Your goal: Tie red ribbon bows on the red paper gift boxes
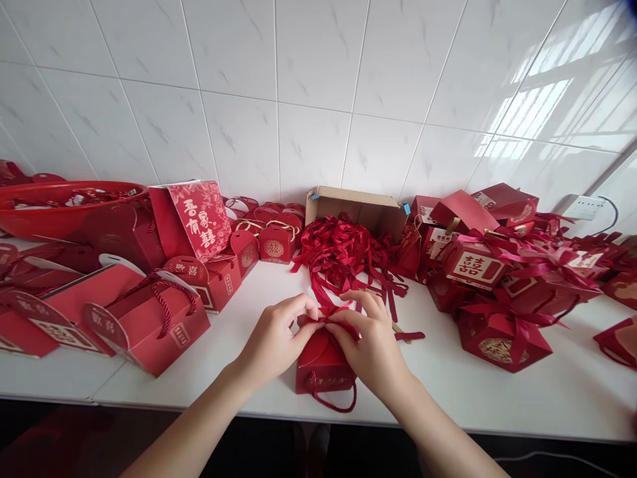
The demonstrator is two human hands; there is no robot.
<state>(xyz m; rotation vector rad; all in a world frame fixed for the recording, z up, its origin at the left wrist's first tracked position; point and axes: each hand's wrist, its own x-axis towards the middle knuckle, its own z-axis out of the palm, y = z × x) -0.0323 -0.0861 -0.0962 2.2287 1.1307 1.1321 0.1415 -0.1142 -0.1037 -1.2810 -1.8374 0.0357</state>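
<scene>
A small red gift box [323, 368] with a twisted cord handle [343, 406] sits near the front edge of the white table. Above its top, my left hand [281, 332] pinches a red ribbon [326, 312] between thumb and forefinger. From the other side my right hand [371, 335] grips the same ribbon, the fingertips of both hands almost meeting. My fingers partly hide the ribbon and the box top. Just behind lies a heap of loose red ribbons [343, 252], spilling from an open cardboard box [355, 196].
Red gift boxes [154, 322] with cord handles crowd the left. At the right, ribbon-tied gift boxes [505, 338] are piled up. A red basin [64, 226] holding small wrapped items stands far left. Behind the table rises a tiled wall [239, 126] with a power socket [582, 207].
</scene>
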